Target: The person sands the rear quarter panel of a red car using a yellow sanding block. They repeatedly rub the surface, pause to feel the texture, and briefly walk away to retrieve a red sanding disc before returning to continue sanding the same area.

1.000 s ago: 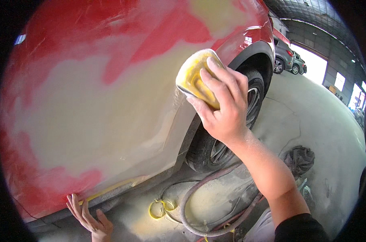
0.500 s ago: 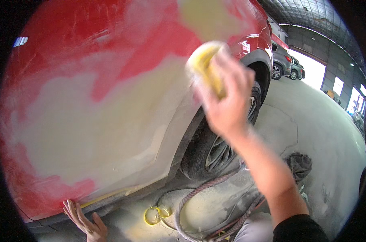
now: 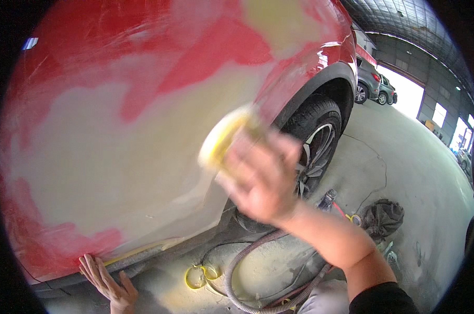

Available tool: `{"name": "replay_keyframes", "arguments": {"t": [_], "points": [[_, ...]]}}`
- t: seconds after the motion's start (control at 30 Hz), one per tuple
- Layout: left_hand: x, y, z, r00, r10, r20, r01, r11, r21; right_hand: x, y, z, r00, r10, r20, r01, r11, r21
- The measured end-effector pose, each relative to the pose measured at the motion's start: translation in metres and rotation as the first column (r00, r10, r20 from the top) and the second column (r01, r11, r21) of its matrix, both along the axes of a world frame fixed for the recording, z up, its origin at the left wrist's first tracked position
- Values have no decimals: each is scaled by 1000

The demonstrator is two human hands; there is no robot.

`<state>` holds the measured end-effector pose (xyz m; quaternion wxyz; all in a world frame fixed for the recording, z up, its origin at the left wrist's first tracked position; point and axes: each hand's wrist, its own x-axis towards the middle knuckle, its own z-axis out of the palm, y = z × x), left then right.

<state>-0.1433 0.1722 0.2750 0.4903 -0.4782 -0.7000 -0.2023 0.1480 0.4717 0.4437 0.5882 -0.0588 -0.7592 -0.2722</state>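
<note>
My right hand (image 3: 263, 178), smeared by motion, is closed around a round yellow-and-white hand sanding pad (image 3: 220, 140). The pad's face is against or very near a red car's side panel (image 3: 106, 162), by the rear wheel arch. Dull beige-grey filler spreads over much of this panel, with scuffed pink and red paint round its edges. At the lower left my left hand (image 3: 109, 285) rests with fingers stretched out, the fingertips touching the panel's bottom edge. Nothing shows in that hand.
The car's rear wheel (image 3: 316, 144) stands right of the panel. A ribbed hose (image 3: 231, 280), a yellow tape loop (image 3: 195, 277) and a dark crumpled bag (image 3: 383, 217) lie on the dusty floor. A grey car (image 3: 367, 81) is parked farther back.
My right hand has carried the sanding pad down and to the left over the filler, uncovering more of the wheel and arch. My left hand stays nearly in place.
</note>
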Motion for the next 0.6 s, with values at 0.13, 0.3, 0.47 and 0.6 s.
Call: {"name": "replay_keyframes", "arguments": {"t": [0.13, 0.3, 0.47, 0.6], "points": [[6, 4, 2, 1000, 3, 2, -3, 999, 34, 11, -3, 7, 978, -35, 205, -2, 984, 176], [10, -8, 8, 999, -6, 31, 6, 1000, 3, 20, 42, 75, 973, -68, -219, 75, 997, 21], [13, 9, 9, 998, -32, 44, 30, 999, 37, 6, -6, -5, 986, 5, 164, -25, 993, 118], [13, -9, 8, 999, 5, 50, -4, 1000, -14, 10, 12, 40, 989, 57, 138, -73, 990, 118]]}}
